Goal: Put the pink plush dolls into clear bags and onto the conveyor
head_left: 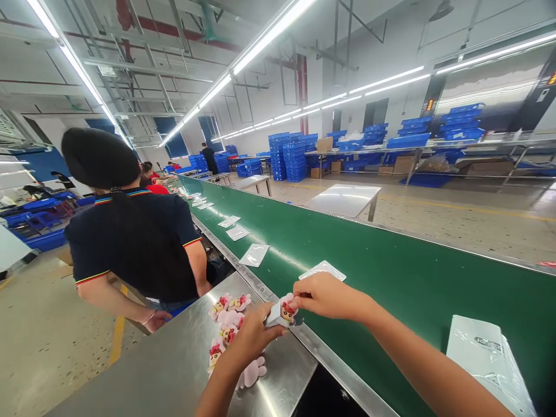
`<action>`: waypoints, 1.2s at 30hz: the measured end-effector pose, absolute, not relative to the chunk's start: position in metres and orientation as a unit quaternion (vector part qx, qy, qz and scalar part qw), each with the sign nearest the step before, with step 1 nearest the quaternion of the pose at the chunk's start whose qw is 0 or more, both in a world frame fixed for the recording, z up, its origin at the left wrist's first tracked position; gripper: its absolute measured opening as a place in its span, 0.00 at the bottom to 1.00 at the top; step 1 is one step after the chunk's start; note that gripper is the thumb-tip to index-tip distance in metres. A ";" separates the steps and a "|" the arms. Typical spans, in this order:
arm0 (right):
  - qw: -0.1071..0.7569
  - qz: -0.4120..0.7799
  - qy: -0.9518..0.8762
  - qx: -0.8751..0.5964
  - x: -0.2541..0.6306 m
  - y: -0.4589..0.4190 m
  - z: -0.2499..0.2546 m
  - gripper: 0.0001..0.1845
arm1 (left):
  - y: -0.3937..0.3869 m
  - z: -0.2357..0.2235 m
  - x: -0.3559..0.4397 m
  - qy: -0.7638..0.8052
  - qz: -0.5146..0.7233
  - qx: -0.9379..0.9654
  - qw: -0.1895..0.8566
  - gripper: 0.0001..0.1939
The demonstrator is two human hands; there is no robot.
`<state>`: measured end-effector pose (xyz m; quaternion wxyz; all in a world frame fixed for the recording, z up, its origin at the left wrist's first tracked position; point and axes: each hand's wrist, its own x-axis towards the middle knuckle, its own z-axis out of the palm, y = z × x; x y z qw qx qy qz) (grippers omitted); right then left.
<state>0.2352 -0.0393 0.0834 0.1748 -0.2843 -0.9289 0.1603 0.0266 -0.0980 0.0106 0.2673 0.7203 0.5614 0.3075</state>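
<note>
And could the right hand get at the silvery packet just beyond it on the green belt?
Probably yes: the packet lies close by on the belt with nothing visible between, though the right hand would likely first have to leave the pink toy.

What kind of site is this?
Probably a factory floor with a production line: a long green conveyor belt with flat packets on it, stacked blue crates behind, and small pink figures grouped on a metal worktable.

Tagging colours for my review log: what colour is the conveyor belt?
Green; the belt shows in the head view.
</note>
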 end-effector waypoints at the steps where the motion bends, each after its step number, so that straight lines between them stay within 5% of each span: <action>1: 0.173 0.153 -0.931 -0.284 0.235 -0.040 0.082 0.15 | -0.097 0.011 0.030 0.546 0.314 0.723 0.283 0.13; 9: 0.240 0.136 -0.924 -0.265 0.258 -0.061 0.067 0.14 | -0.085 0.013 0.075 0.508 0.403 0.687 0.329 0.11; 16: 0.257 0.243 -0.819 -0.452 0.336 -0.072 0.038 0.22 | -0.033 0.016 0.096 0.340 0.261 0.755 0.496 0.24; 22: 0.127 0.290 -0.738 -0.597 0.435 -0.025 -0.006 0.24 | 0.043 -0.041 0.127 0.405 0.144 0.866 0.256 0.42; 27: 0.107 0.061 -0.713 -0.690 0.449 -0.005 -0.024 0.23 | 0.041 -0.075 0.151 0.389 0.150 0.879 0.230 0.22; 30: 0.138 -0.048 -0.825 -0.546 0.405 -0.013 -0.029 0.28 | 0.026 -0.070 0.155 0.392 0.192 0.867 0.242 0.18; 36: 0.235 0.024 -0.886 -0.400 0.310 -0.026 -0.019 0.15 | -0.006 -0.016 0.107 0.431 0.224 0.819 0.305 0.23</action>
